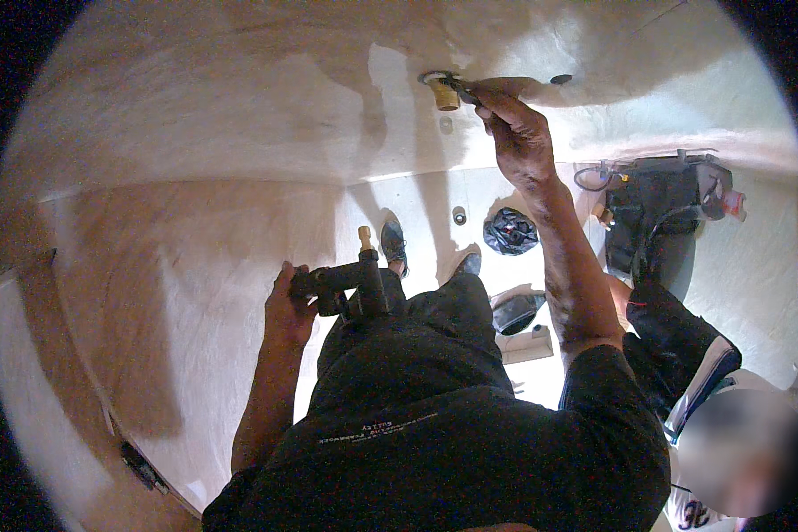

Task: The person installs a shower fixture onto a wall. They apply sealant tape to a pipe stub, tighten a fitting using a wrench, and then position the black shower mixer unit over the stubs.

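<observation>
My right hand (516,133) reaches up to the wall, its fingers pinched beside a short brass pipe fitting (447,94). The fitting sticks out of the wall surface through a pale ring. Something small and dark shows between my fingertips and the fitting; its kind is too unclear to name. Lower down on the left, my left hand (291,301) is closed round the end of a black pistol-shaped tool (371,288). A brass-coloured piece (364,238) stands at the tool's tip, pointing toward the wall. The tool is held in front of my body, apart from the fitting.
A dark round hole (560,80) is in the wall to the right. Below lie a black plastic bag (511,232), a dark pouch (516,312) and a cardboard box (530,344). A black bag-like case (656,217) hangs at right. Another person (696,381) is close at my right side.
</observation>
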Tool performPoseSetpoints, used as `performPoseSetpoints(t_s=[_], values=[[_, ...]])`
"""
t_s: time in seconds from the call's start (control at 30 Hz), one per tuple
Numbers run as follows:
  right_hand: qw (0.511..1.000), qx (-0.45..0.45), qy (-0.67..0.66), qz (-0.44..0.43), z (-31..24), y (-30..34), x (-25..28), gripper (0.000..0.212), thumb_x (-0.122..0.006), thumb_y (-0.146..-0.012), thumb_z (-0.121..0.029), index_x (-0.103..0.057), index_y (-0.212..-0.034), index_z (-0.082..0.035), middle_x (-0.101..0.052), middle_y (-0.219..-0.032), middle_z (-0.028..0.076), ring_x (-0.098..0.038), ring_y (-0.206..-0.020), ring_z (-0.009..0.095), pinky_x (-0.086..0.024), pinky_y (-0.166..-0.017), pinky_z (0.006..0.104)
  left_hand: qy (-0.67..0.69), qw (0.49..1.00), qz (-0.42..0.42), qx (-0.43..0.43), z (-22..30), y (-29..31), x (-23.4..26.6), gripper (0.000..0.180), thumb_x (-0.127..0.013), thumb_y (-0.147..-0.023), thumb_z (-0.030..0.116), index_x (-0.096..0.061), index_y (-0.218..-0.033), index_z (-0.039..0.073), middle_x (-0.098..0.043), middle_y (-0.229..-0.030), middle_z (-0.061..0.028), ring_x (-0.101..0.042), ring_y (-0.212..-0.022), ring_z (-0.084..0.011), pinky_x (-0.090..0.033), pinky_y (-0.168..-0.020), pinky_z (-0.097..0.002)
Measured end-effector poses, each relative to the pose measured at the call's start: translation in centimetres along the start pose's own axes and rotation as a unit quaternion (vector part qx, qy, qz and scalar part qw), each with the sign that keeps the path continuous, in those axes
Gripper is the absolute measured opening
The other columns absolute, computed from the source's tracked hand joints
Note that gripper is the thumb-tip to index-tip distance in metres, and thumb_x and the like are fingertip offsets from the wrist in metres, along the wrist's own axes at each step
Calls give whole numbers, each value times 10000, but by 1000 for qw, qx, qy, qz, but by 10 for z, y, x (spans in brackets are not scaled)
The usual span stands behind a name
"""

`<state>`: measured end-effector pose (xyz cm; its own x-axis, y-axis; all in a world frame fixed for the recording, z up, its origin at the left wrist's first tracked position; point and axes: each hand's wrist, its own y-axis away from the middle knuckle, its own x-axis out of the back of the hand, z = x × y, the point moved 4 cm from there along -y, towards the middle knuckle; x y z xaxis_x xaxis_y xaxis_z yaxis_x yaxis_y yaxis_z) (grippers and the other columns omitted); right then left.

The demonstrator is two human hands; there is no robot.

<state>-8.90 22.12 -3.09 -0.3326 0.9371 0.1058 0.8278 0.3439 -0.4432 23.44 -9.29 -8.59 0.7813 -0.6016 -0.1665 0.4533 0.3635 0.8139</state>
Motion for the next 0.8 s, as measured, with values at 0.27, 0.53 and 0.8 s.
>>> performPoseSetpoints(t_s=[0.27, 0.53, 0.8], values=[[990, 108, 9, 89, 0, 1, -19, 243, -550, -933, 118, -641, -1109, -24, -669, -1041, 90, -587, -953, 138, -449, -892, 268, 5, 1000, -2, 9, -2, -11, 23, 329, -662, -940, 394, -590, -1123, 130, -651, -1026, -51, -629, -999, -247, -484, -862, -528], [980, 104, -94, 139, 12, 7, -40, 240, -521, -922, 126, -633, -1077, -17, -584, -1068, 42, -495, -941, 105, -400, -833, 230, -38, 999, 6, 3, -11, -21, 42, 318, -682, -928, 392, -622, -1074, 116, -674, -980, -49, -636, -984, -238, -488, -862, -528], [967, -5, -138, 216, 31, 22, -68, 219, -480, -966, -1, -600, -1148, -24, -539, -884, 0, -437, -713, 70, -386, -633, 226, 10, 1000, -12, 24, -12, -31, 67, 294, -689, -921, 394, -642, -1025, 122, -678, -962, -39, -636, -944, -218, -505, -846, -478]])
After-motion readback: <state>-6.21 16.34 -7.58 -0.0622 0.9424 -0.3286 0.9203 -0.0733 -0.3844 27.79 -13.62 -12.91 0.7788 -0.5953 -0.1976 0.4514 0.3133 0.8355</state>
